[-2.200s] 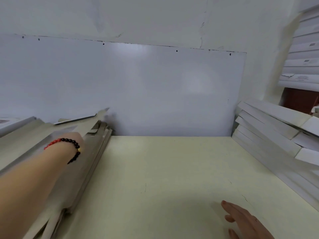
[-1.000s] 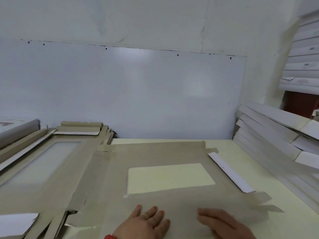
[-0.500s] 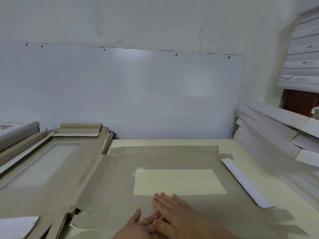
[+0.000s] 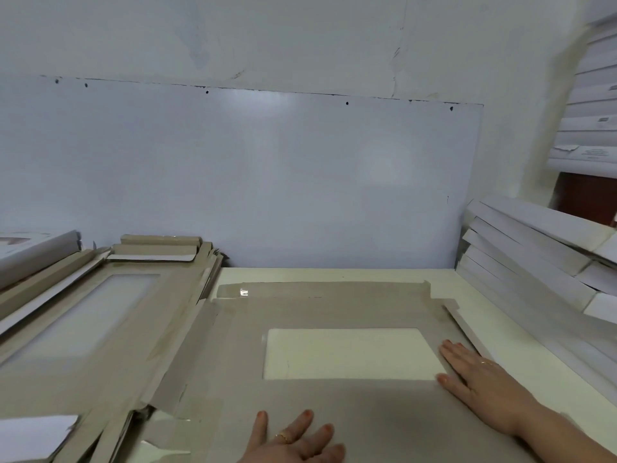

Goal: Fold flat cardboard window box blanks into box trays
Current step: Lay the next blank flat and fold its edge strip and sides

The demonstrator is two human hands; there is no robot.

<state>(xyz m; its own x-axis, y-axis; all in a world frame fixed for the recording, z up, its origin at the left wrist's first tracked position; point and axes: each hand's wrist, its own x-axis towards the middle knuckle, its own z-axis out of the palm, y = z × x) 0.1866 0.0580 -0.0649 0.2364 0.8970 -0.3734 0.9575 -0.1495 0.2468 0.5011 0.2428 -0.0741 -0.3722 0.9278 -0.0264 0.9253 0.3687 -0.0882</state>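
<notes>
You're pressing both hands, left hand [image 4: 293, 441] and right hand [image 4: 480, 379], flat and apart on the blank [image 4: 334, 406]; uneven pressure risks skewing the right flap [image 4: 467, 332] crease.

A flat box blank [image 4: 334, 305] lies on the table [image 4: 521, 342] in front of you. Your left hand [image 4: 293, 442] rests flat on its near edge, and your right hand [image 4: 480, 382] rests flat on its right side. A pile of blanks [image 4: 93, 329] sits to the left. Stacked boxes [image 4: 534, 255] lean on the right. A board [image 4: 267, 175] stands behind the table.
</notes>
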